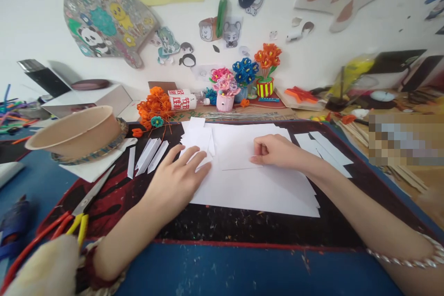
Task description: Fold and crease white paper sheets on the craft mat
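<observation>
My left hand [182, 169] lies palm down with its fingers spread, fingertips touching the left part of the white papers. My right hand [272, 150] is curled, thumb and forefinger closed at the lower right of a smaller white paper sheet [234, 150]. That sheet rests on a stack of larger white paper [256, 189]. Short paper pieces [196, 132] overlap near the left fingertips. Several folded paper strips [149, 155] lie left of my left hand. More cut paper pieces [329, 148] are spread beyond my right wrist.
Red-handled scissors [92, 196] lie at left beside a round tan container [74, 134]. A dark mat [243, 231] covers the blue tabletop [208, 270]. Orange craft flowers [156, 106] and small flower pots [225, 99] line the back by the wall. Wooden sticks [409, 175] lie far right.
</observation>
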Action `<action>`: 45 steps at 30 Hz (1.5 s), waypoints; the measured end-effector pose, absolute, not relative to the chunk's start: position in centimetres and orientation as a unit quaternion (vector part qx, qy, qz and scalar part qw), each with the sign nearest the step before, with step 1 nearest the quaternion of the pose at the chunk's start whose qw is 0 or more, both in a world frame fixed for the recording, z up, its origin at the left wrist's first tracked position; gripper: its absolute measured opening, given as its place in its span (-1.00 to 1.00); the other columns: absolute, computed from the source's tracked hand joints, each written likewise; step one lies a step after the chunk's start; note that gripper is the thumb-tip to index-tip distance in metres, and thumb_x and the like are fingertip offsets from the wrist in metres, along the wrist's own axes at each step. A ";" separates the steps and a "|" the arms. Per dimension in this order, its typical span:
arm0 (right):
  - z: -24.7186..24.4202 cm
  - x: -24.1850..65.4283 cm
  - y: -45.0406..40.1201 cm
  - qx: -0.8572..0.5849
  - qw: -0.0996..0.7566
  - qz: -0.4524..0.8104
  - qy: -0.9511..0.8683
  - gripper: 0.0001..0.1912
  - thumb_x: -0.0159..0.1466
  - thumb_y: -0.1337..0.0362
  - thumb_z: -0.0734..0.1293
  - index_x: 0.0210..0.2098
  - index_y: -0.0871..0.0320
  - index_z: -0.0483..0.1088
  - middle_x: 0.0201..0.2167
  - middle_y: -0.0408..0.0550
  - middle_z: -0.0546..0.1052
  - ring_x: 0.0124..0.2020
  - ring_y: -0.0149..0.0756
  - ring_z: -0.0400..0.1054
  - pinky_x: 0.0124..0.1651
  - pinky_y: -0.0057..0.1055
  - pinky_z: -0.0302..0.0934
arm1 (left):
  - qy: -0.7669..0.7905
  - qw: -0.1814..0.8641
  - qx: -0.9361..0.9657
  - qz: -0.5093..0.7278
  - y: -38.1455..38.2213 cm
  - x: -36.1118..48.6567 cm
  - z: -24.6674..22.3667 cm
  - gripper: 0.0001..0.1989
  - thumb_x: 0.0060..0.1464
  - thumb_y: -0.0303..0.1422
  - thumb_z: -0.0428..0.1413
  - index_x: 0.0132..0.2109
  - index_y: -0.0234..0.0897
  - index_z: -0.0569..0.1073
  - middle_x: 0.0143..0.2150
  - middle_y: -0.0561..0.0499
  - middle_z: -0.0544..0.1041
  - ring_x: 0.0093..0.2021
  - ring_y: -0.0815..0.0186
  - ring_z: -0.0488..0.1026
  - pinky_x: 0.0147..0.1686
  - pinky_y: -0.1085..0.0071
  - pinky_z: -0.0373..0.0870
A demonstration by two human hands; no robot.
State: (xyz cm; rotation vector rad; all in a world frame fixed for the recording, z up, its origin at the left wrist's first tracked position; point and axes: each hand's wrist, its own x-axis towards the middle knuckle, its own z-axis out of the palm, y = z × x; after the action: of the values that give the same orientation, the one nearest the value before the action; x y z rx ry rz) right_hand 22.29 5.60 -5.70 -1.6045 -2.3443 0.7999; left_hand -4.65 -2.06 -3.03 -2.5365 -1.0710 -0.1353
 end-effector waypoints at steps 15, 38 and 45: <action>-6.0 22.4 3.6 -0.409 0.222 0.233 -0.854 -0.79 0.13 0.11 0.43 -0.29 0.05 0.45 -0.24 -0.08 0.44 -0.17 -0.22 0.31 -0.12 -0.31 0.18 | -0.300 0.083 -0.943 -0.116 1.5 -0.8 -5.3 -0.80 0.26 -0.44 -0.04 -0.21 -0.32 0.49 -0.35 -0.03 0.54 -0.26 0.29 0.47 -0.15 0.30 0.34; -6.2 22.8 3.6 -0.449 0.215 0.269 -0.824 -0.58 0.13 0.17 0.44 -0.01 0.07 0.45 -0.15 -0.04 0.42 -0.17 -0.24 0.36 -0.06 -0.28 0.26 | -0.410 -0.092 -0.879 -0.224 1.9 -1.9 -6.4 -0.75 0.09 -0.41 0.18 -0.05 -0.23 0.52 0.00 -0.10 0.51 -0.01 0.16 0.42 -0.03 0.13 0.38; -6.2 22.9 3.7 -0.450 0.226 0.278 -0.818 -0.66 0.11 0.17 0.45 -0.13 0.08 0.47 -0.16 -0.04 0.44 -0.18 -0.25 0.37 -0.10 -0.30 0.27 | -0.415 -0.107 -0.879 -0.210 2.0 -2.0 -6.3 -0.66 0.09 -0.39 0.18 0.04 -0.27 0.46 0.02 -0.10 0.52 0.01 0.15 0.42 0.01 0.11 0.34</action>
State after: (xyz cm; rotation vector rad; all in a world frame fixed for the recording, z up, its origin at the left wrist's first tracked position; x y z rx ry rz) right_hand 22.91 3.66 -6.19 -1.2409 -2.2541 0.7667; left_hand -1.96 1.97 -6.26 -2.9658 -1.3998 -0.7078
